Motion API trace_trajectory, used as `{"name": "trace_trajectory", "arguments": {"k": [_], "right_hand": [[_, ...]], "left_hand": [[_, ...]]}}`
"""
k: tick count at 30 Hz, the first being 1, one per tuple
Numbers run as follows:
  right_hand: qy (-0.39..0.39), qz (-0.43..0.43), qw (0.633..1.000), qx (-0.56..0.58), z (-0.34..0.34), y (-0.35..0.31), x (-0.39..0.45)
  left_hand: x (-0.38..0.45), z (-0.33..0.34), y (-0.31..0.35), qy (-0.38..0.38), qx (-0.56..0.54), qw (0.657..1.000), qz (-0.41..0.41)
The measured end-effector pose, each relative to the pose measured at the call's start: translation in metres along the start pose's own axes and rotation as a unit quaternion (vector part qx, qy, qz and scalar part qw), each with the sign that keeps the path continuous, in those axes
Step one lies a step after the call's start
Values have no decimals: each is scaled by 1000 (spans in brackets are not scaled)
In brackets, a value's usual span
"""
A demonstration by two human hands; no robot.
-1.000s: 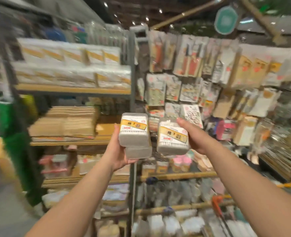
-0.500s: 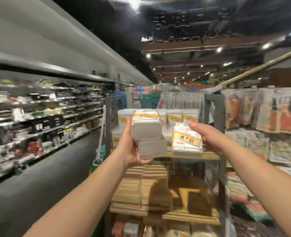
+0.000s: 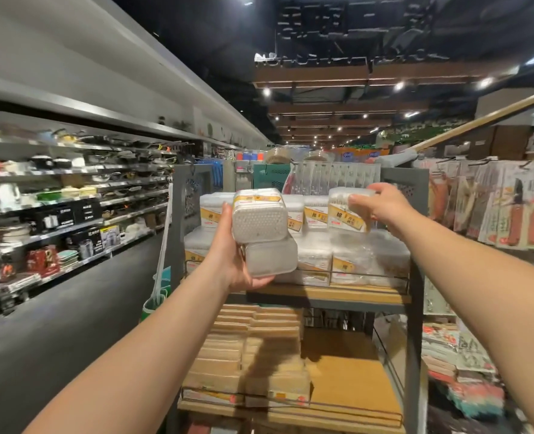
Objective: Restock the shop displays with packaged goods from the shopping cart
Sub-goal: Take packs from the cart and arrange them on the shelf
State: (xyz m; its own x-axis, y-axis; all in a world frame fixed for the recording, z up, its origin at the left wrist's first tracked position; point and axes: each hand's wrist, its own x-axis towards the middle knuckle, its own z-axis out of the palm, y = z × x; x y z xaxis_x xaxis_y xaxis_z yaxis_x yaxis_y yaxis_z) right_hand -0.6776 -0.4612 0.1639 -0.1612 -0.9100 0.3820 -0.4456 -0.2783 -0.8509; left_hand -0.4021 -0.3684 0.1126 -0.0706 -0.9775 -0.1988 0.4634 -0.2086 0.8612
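Observation:
My left hand (image 3: 231, 264) grips two stacked clear boxes of cotton swabs (image 3: 261, 220) with yellow labels, held up in front of the shelf. My right hand (image 3: 381, 208) holds a third swab box (image 3: 347, 211) by its top and side, over the right part of the stacked row. The wooden top shelf (image 3: 353, 297) bears two layers of the same swab boxes (image 3: 315, 258) behind a thin wire rail. The shopping cart is out of view.
Below, a lower shelf (image 3: 353, 386) holds stacked tan pads on its left half. Hanging packaged goods (image 3: 510, 208) fill the rack to the right. Across a dark aisle floor (image 3: 55, 324), long shelves of cookware (image 3: 71, 198) run along the left.
The view has swung left and up from the hanging rack to the swab shelf. Both hands have moved closer to the shelf, and my right hand has lifted its box over the stacked row.

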Motion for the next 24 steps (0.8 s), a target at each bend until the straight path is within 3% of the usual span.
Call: {"name": "trace_trajectory", "arguments": {"k": [11,18,22,24], "right_hand": [[-96,-36,994,-45,44,23,49],[-60,-44,997,10,56,40,55],[31,-81,995,48,50,21,43],[-53,-79,993,70,44,-2,34]], "left_hand": [[25,25,2,23,-26,999,14],[32,35,-9,43,-29,998,22],[33,41,-13,47,-26,998,24],[35,44,-12,50,-20,998,27]]}}
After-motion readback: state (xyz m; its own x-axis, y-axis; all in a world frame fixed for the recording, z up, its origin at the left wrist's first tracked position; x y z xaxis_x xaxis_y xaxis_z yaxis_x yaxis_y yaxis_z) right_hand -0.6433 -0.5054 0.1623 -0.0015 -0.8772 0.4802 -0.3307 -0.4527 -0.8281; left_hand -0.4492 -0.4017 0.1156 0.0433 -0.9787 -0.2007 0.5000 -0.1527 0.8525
